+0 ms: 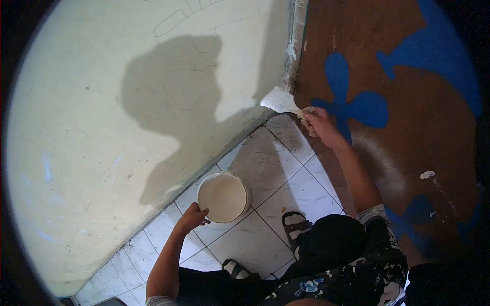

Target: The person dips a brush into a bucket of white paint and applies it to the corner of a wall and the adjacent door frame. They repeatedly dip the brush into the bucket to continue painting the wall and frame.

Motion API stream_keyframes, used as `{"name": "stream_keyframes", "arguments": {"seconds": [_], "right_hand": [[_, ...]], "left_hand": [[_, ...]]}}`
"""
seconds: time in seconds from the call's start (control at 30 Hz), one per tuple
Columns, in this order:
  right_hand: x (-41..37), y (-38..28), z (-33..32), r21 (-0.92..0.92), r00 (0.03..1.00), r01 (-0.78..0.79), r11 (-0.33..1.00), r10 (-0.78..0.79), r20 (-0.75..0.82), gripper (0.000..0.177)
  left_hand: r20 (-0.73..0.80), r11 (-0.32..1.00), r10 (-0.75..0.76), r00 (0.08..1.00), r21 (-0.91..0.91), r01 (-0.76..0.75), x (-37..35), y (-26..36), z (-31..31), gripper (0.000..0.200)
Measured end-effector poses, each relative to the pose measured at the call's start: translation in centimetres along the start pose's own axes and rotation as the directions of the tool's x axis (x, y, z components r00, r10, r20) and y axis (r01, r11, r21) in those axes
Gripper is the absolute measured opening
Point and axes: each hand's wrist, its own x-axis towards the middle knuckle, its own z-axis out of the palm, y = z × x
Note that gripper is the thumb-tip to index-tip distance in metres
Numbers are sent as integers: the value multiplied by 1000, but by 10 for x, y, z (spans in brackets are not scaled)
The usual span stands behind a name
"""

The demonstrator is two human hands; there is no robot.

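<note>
In my right hand (317, 122) is the handle of a wide paintbrush (280, 100), its flared head covered in white paint. I hold it up near the inside corner, where the cream wall meets a brown panel, with the head pointing left toward the wall. My left hand (193, 217) grips the near-left rim of a round bucket (247, 200), fingers closed at its edge. Pale, creamy paint (222, 197) shows inside the bucket, which is close to the foot of the wall.
The cream wall (76, 117) carries pencil lines, scuffs and my shadow. To the right, the brown panel (408, 137) bears blue painted shapes (368, 108) and a white splatter. White tiles (275, 178) cover the floor, with dust by the corner. My sandalled feet (295, 224) are close behind the bucket.
</note>
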Motion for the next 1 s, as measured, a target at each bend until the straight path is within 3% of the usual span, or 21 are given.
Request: {"name": "stream_keyframes", "arguments": {"seconds": [0.03,0.13,0.17,0.23,0.37,0.47,0.73,0.83,0.93,0.97,1.0], "right_hand": [[6,0,-2,-192,994,-40,981,19,-109,21],[31,-11,-5,-345,986,-81,935,23,-167,25],[32,-29,0,-347,986,-77,935,20,-165,25],[27,-79,11,-529,984,-163,833,94,-154,25],[63,-115,7,-507,988,-125,853,61,-141,25],[69,-152,22,-424,989,-65,903,3,-146,25],[41,-273,30,-362,993,117,925,-106,49,20],[22,-295,28,-338,968,243,909,-252,19,21],[-3,-326,19,-423,962,249,871,-272,5,24],[-42,-332,52,-489,928,222,844,-336,-159,28],[-39,-332,53,-487,928,221,845,-336,-160,28]], "left_hand": [[20,1000,-1,1000,7,1,0,2,0,45],[48,1000,2,999,28,-3,0,6,0,47],[57,999,10,998,41,-12,1,7,-1,47],[42,999,-6,999,49,4,7,-1,-1,48],[-55,994,-63,996,90,68,2,2,1,48],[55,997,-15,998,73,11,11,-6,-6,48],[18,994,50,999,94,-52,19,-27,-5,53],[7,994,59,998,95,-60,16,-24,-4,56],[12,994,71,997,84,-72,15,-30,-6,56],[17,995,85,996,57,-86,15,-32,-6,55],[17,995,84,996,59,-85,10,-27,-5,55]]}}
